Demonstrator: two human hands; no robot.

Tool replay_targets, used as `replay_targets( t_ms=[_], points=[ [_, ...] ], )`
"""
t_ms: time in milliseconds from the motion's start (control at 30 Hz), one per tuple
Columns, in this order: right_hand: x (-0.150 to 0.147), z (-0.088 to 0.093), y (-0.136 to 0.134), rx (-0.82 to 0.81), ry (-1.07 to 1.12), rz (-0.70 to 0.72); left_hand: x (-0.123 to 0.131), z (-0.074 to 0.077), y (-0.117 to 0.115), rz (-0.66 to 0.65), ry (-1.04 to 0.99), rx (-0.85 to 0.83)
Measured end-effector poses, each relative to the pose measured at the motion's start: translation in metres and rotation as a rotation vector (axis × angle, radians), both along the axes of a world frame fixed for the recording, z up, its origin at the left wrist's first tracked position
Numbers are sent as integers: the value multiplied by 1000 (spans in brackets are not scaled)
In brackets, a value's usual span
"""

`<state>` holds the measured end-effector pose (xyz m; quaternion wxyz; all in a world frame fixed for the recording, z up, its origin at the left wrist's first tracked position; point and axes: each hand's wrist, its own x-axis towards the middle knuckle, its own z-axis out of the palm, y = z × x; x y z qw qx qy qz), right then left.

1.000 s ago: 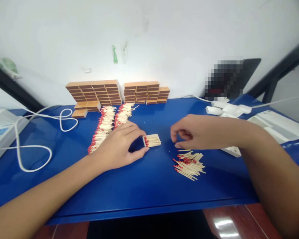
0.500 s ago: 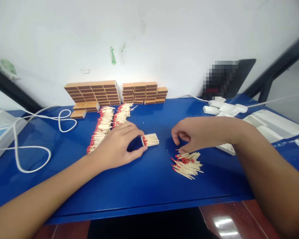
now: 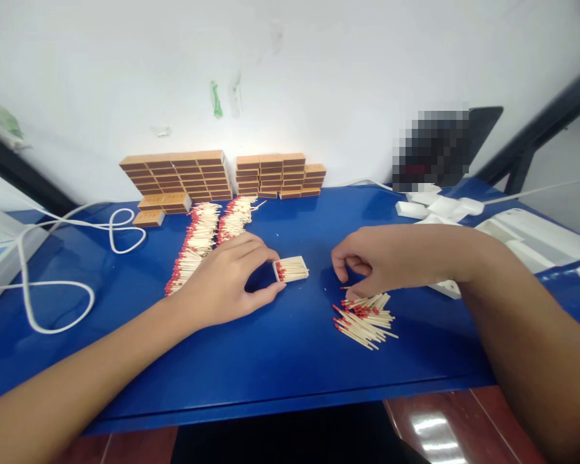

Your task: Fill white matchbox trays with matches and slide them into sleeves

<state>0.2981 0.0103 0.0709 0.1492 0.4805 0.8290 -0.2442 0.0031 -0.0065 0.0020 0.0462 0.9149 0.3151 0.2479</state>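
Observation:
My left hand (image 3: 239,278) rests on the blue table and grips the left end of a small white matchbox tray (image 3: 297,278) between thumb and forefinger. Red-headed matches (image 3: 290,268) lie lengthwise in the tray, their heads toward that hand. To the right, my right hand (image 3: 362,263) is bent down with curled fingers over a loose pile of matches (image 3: 367,325). Its thumb touches the top of the pile, and one match head shows between the thumb and fingertips.
Two long rows of matches (image 3: 202,225) lie beyond my left hand. Stacked matchboxes (image 3: 183,175) and a second stack (image 3: 270,174) stand against the wall. White trays (image 3: 447,207) and a white case (image 3: 531,238) sit at the right. A white cable (image 3: 26,283) loops across the left side.
The view has shifted slightly. Both hands, the tray and the pile stay nearly in place.

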Motion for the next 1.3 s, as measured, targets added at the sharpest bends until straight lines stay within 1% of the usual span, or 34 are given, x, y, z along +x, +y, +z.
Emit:
replay_targets(
  t_ms=[167, 367, 600, 733, 1033, 1300],
  points=[
    [-1, -1, -1, 18, 16, 17, 0, -1, 1, -3, -6, 4],
    [3, -3, 1, 79, 42, 32, -1, -1, 0, 9, 1, -7],
    [4, -5, 4, 59, 45, 40, 0, -1, 0, -2, 3, 14],
    [1, -4, 4, 31, 7, 26, -1, -2, 1, -14, -2, 13],
    [-3, -10, 3, 60, 4, -8, 0, 0, 0, -9, -4, -3],
    [-9, -14, 4, 86, 58, 14, 0, 0, -1, -10, -4, -9]
  ],
)
